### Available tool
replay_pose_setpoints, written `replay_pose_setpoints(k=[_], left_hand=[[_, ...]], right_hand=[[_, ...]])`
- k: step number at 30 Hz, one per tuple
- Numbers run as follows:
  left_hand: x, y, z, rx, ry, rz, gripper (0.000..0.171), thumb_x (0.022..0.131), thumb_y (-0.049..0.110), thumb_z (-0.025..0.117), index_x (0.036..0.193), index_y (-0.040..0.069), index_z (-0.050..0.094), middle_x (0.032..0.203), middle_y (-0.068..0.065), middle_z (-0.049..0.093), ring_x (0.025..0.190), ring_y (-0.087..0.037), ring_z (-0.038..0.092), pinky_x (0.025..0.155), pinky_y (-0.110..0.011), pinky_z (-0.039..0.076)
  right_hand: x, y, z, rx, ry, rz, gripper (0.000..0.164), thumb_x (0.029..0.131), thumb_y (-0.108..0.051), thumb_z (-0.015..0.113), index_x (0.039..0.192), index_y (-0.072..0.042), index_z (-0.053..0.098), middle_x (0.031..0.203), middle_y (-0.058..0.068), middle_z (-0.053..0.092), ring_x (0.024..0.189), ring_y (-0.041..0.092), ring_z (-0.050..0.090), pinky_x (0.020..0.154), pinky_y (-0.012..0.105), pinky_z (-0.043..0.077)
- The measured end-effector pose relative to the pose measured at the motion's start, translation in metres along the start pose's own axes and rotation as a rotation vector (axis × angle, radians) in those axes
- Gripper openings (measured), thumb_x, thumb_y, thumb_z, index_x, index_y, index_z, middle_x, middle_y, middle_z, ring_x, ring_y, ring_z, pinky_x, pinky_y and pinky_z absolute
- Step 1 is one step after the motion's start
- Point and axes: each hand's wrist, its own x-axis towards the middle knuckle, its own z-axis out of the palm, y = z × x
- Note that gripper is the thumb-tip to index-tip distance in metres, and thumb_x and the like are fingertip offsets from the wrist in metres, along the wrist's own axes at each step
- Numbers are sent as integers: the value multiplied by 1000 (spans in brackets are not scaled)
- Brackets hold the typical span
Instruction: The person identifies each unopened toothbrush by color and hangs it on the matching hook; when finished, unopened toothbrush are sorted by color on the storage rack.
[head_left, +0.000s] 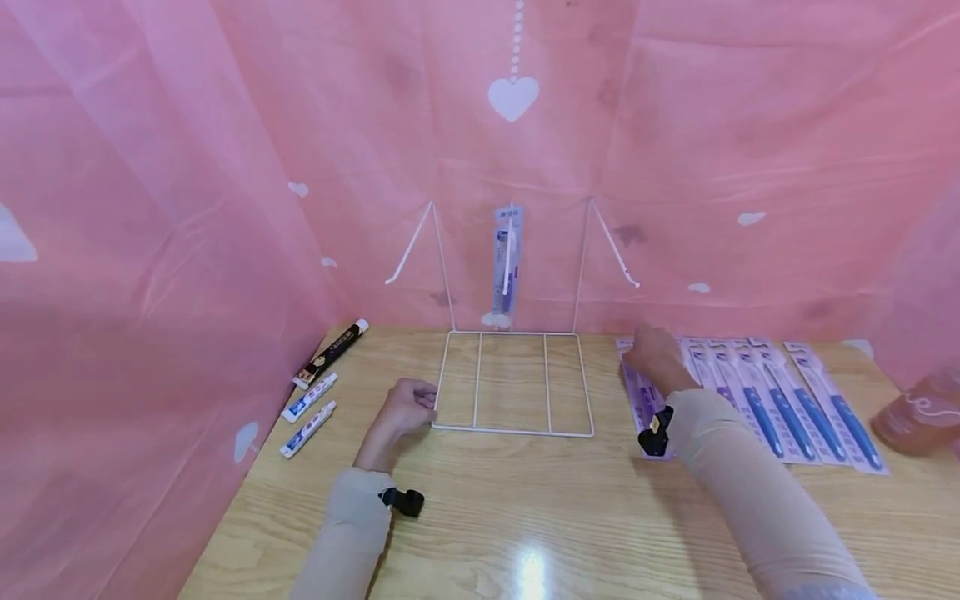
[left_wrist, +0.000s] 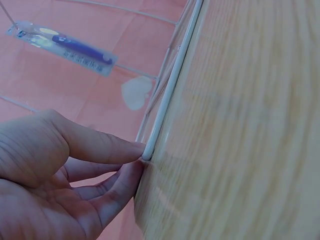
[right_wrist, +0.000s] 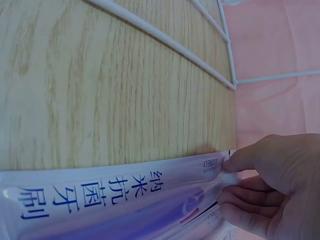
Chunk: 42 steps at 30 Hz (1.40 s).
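Observation:
A white wire rack [head_left: 513,432] with upright hooks stands against the pink cloth. My left hand [head_left: 407,407] pinches its left front corner between thumb and fingers; the left wrist view shows the thumb [left_wrist: 112,148] right at the white wire. On the middle hook hangs a packaged toothbrush [head_left: 499,271]. To the right of the rack, my right hand [head_left: 658,357] grips the far end of a packaged purple toothbrush [right_wrist: 100,212], the leftmost of a row lying flat. Its bristle end sits between the thumb and curled fingers. Part of the pack is hidden by the right hand and wrist.
Several packaged blue toothbrushes [head_left: 810,408] lie fanned to the right, beside a brownish-pink container [head_left: 918,417]. At the left lie a black toothpaste tube [head_left: 330,354] and two small white tubes [head_left: 309,429]. Pink cloth [head_left: 360,125] walls the table's back and left.

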Motion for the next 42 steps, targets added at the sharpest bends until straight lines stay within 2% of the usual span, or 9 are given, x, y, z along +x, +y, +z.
replay_pose_setpoints(k=[10, 15, 18, 21, 25, 31, 37, 42], left_hand=[[1, 5, 3, 7, -12, 2, 40, 72, -15, 70, 112, -11, 66, 92, -12, 65, 85, -23, 62, 78, -33, 55], [0, 4, 2, 9, -4, -26, 42, 72, -16, 69, 113, -11, 66, 93, -13, 65, 87, -24, 62, 79, -34, 55], [-1, 2, 1, 8, 7, -33, 43, 71, -17, 68, 114, -10, 66, 93, -13, 65, 87, -24, 61, 79, -34, 55], [-2, 0, 0, 13, 12, -23, 44, 71, -17, 68, 114, -11, 66, 93, -13, 65, 87, -24, 61, 79, -34, 55], [-5, 1, -2, 14, 15, -24, 42, 71, -16, 69, 113, -10, 66, 93, -13, 65, 87, -24, 61, 79, -34, 55], [-7, 2, -2, 13, 12, -20, 42, 72, -15, 70, 113, -11, 66, 93, -13, 65, 87, -24, 62, 80, -35, 55], [-6, 4, -1, 21, 6, -4, 40, 72, -14, 70, 112, -11, 66, 93, -13, 66, 87, -24, 62, 80, -36, 54], [-6, 6, 0, 16, -1, -9, 41, 73, -15, 70, 114, -11, 66, 95, -13, 66, 88, -25, 62, 81, -35, 54]], right_hand=[[-3, 8, -5, 5, 25, -18, 22, 83, -9, 63, 97, 8, 58, 81, 18, 60, 69, 31, 59, 61, 38, 49], [-12, -4, -15, 4, 99, -84, 12, 82, -9, 63, 83, 3, 58, 75, 16, 60, 65, 29, 56, 60, 40, 48], [-19, -16, -22, -4, 150, -126, 14, 81, -9, 64, 73, -3, 54, 69, 12, 57, 61, 27, 54, 56, 38, 46], [-27, -30, -25, -15, 216, -185, 20, 79, -7, 62, 65, -7, 48, 61, 8, 51, 56, 25, 49, 50, 35, 42], [-40, -51, -28, -21, 358, -302, 26, 78, -5, 57, 59, -11, 41, 55, 5, 45, 51, 24, 44, 46, 38, 38], [-68, -83, -34, -32, 562, -435, 31, 82, -5, 59, 59, -12, 39, 56, 4, 42, 49, 25, 43, 44, 42, 40], [-94, -106, -38, 5, 696, -525, 30, 85, -7, 61, 63, -10, 42, 59, 6, 44, 45, 24, 44, 40, 41, 39], [-116, -121, -44, 31, 815, -638, 29, 85, -6, 64, 64, -8, 44, 59, 7, 46, 45, 26, 44, 38, 42, 40]])
